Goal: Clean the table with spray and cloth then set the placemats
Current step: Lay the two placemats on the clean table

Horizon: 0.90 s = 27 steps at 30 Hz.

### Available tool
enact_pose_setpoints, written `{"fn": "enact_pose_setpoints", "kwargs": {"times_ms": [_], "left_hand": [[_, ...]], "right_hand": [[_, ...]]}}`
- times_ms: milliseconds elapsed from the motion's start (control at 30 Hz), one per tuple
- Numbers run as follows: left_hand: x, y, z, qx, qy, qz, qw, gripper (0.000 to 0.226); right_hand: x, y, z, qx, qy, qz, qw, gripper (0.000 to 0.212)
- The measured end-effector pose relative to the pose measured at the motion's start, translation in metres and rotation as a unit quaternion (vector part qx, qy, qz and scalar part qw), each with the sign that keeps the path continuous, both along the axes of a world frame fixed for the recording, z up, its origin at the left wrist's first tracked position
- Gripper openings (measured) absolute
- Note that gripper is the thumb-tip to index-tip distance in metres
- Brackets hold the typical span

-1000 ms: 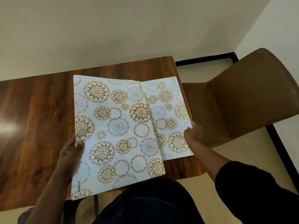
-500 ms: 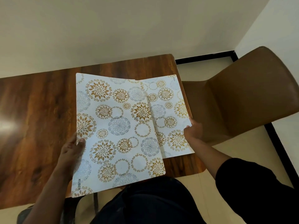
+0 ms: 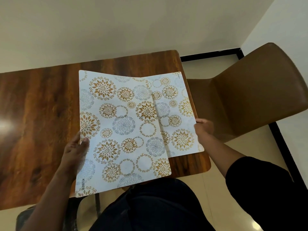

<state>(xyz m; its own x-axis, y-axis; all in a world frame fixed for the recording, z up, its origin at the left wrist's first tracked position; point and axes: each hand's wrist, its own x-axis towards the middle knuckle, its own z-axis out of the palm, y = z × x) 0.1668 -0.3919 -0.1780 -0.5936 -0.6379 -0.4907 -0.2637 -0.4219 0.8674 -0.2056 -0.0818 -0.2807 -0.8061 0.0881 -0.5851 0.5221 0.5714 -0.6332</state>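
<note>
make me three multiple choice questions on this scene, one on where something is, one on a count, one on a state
1. Where is the brown moulded chair?
A. beyond the right end of the wooden table
B. tucked under the table's left end
C. lying on its side against the far wall

2. How many white placemats with gold and grey floral circles show?
A. one
B. two
C. four

3. What is the left hand doing?
A. hanging idle
B. holding the left placemat's edge
C. pressing flat on bare wood

Answers:
1 A, the chair stands past the right end of the wooden table.
2 B, the left placemat overlaps the right placemat.
3 B, its thumb lies on the mat's top near the left edge, while the right hand holds the other mat's right edge.
</note>
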Motion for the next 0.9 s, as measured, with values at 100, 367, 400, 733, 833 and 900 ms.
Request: {"fn": "enact_pose_setpoints", "kwargs": {"times_ms": [100, 367, 400, 733, 833, 900], "left_hand": [[0.000, -0.001, -0.002, -0.005, -0.001, -0.004, 1.000, 0.044], [-0.001, 0.001, -0.002, -0.016, -0.008, -0.013, 1.000, 0.045], [0.000, 0.001, -0.002, -0.015, -0.009, -0.009, 1.000, 0.044], [-0.004, 0.007, -0.002, -0.032, -0.010, -0.004, 0.999, 0.043], [-0.003, 0.005, -0.005, -0.026, -0.011, -0.003, 1.000, 0.044], [-0.002, 0.003, -0.008, -0.027, -0.009, -0.004, 1.000, 0.045]], "right_hand": [[-0.005, 0.002, 0.004, 0.004, -0.005, 0.005, 1.000, 0.026], [-0.011, 0.005, 0.011, 0.008, -0.025, 0.023, 0.999, 0.022], [-0.010, 0.005, 0.011, 0.010, -0.021, 0.027, 0.999, 0.021], [-0.005, 0.007, 0.013, 0.002, -0.006, 0.040, 0.999, 0.021], [-0.004, 0.006, 0.013, -0.001, -0.006, 0.030, 1.000, 0.022], [-0.004, 0.006, 0.012, 0.004, -0.004, 0.031, 0.999, 0.022]]}}
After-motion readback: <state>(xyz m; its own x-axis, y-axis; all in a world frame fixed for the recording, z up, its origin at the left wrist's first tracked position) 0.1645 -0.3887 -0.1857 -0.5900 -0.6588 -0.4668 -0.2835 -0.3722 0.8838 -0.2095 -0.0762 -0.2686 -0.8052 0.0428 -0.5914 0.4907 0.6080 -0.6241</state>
